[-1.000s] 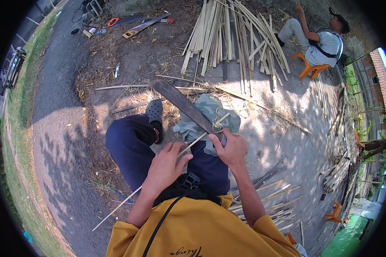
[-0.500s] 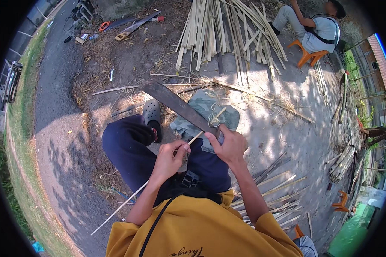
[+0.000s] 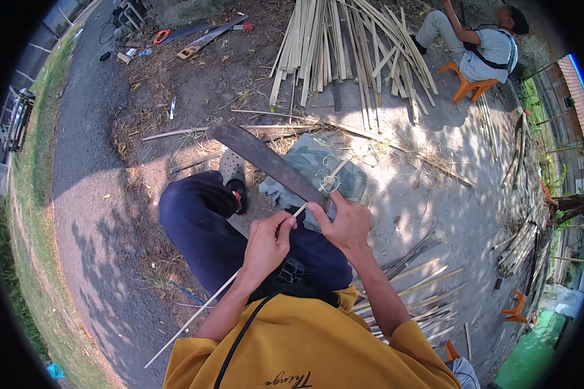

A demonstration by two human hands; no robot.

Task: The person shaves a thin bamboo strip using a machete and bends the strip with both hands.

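While the grass verge and the paved path fill the 9 o'clock side, the real work sits dead centre. Going left to right: a thin bamboo strip runs from about 7 o'clock up toward the middle, and the left hand has it pinched, fingers curled tight with the thumb pressed on top. Just right of that, the right hand is wrapped around the grip of a long dark machete, fingers closed on it, blade pointing up to roughly 11 o'clock. The strip meets the blade right between the two hands, over the lap, with a curl of shaving by a folded grey-green cloth beyond.

Looks to me like the shaving step, thinning the strip against the edge. Next move probably calls for a steady pull along the blade, keeping the angle shallow and the thumb clear of the edge.

Farther up at 12 o'clock there's a big pile of split bamboo slats, at 1 o'clock another person on an orange stool, and more finished strips at 4 o'clock.
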